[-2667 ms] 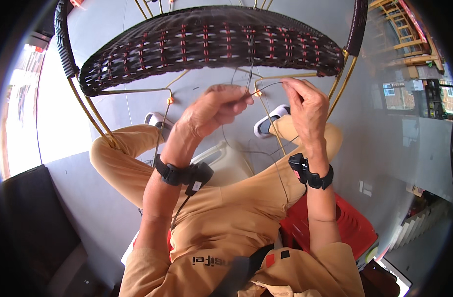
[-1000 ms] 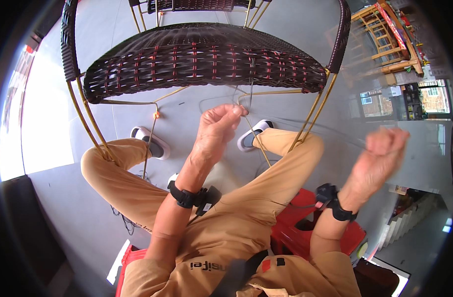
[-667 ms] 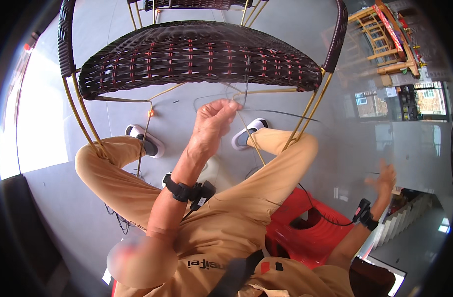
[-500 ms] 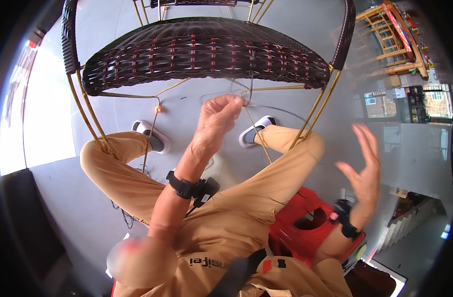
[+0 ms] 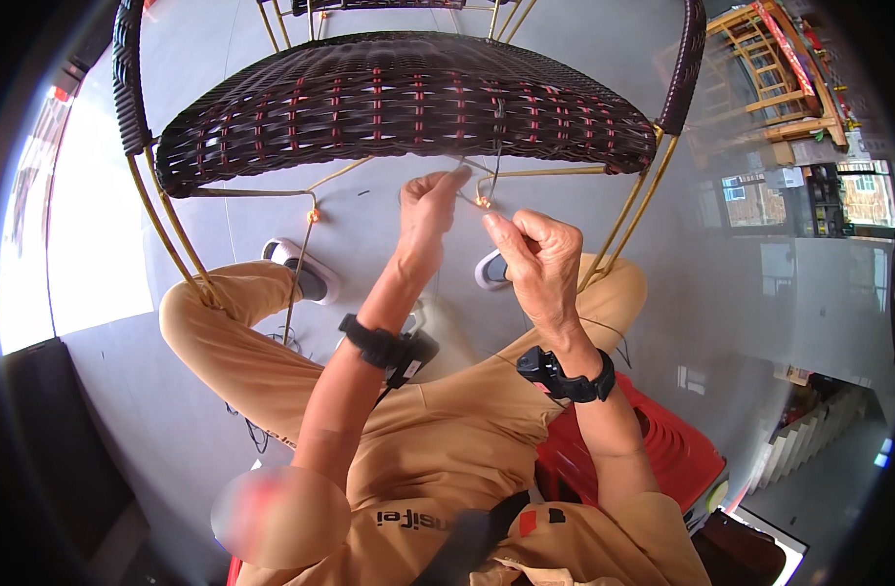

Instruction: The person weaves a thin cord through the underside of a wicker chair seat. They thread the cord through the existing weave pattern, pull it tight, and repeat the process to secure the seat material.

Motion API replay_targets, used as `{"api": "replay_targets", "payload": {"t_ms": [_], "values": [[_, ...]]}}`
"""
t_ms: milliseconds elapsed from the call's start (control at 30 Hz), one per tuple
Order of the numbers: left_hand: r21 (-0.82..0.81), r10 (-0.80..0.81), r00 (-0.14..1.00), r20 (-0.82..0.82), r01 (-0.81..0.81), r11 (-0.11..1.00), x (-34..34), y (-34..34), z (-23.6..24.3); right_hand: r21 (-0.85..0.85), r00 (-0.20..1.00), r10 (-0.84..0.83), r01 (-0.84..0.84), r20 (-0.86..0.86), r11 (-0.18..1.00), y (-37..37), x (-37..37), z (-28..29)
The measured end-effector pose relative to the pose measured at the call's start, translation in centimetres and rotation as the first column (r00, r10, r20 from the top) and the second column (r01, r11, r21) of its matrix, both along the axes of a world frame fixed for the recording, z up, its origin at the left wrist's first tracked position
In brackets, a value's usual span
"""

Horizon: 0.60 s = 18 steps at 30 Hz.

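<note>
A dark brown woven wicker chair (image 5: pixel 399 107) with thin red strands stands before me, its edge facing me. A thin dark wicker strand (image 5: pixel 497 161) hangs from the weave right of the middle. My left hand (image 5: pixel 428 210) is below the edge, thumb and fingers pinched on the strand. Close to its right, my right hand (image 5: pixel 543 256) has its fingers curled and its thumb tip near the strand. What its fingers hold, if anything, is too small to make out. Both wrists wear black straps.
Gold metal legs (image 5: pixel 174 230) run down both sides of the chair by my knees. An orange tie (image 5: pixel 314 215) marks a leg joint. A red plastic stool (image 5: pixel 662 439) is under me. Wooden frames (image 5: pixel 775 78) stand far right; another wicker chair (image 5: pixel 379 5) is beyond.
My right hand has swung in from the far right, from open fingers to curled ones beside the strand. My left hand has shifted slightly left and up.
</note>
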<state>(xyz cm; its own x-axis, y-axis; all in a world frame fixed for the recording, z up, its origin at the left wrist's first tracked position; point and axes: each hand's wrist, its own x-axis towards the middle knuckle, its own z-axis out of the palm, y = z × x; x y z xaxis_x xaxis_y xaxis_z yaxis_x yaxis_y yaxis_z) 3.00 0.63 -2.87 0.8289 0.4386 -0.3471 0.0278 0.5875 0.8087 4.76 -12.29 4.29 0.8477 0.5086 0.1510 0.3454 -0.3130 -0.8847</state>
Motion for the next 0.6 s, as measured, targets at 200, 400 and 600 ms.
{"api": "replay_targets", "payload": {"t_ms": [200,400,600], "values": [[0.061,0.315,0.947,-0.064,-0.311,0.948,4.1,0.0,-1.8,0.304,0.992,-0.039,0.075,-0.122,0.95,0.6,0.2,5.2],[-0.188,0.281,0.948,-0.151,-0.306,0.933,3.3,-1.6,-0.3,0.364,0.978,0.042,-0.116,0.205,0.924,1.3,1.7,4.3],[-0.243,0.272,0.954,-0.128,-0.296,0.924,2.0,-2.4,-1.3,0.531,0.923,0.369,-0.262,-0.105,0.806,1.9,2.6,3.8]]}}
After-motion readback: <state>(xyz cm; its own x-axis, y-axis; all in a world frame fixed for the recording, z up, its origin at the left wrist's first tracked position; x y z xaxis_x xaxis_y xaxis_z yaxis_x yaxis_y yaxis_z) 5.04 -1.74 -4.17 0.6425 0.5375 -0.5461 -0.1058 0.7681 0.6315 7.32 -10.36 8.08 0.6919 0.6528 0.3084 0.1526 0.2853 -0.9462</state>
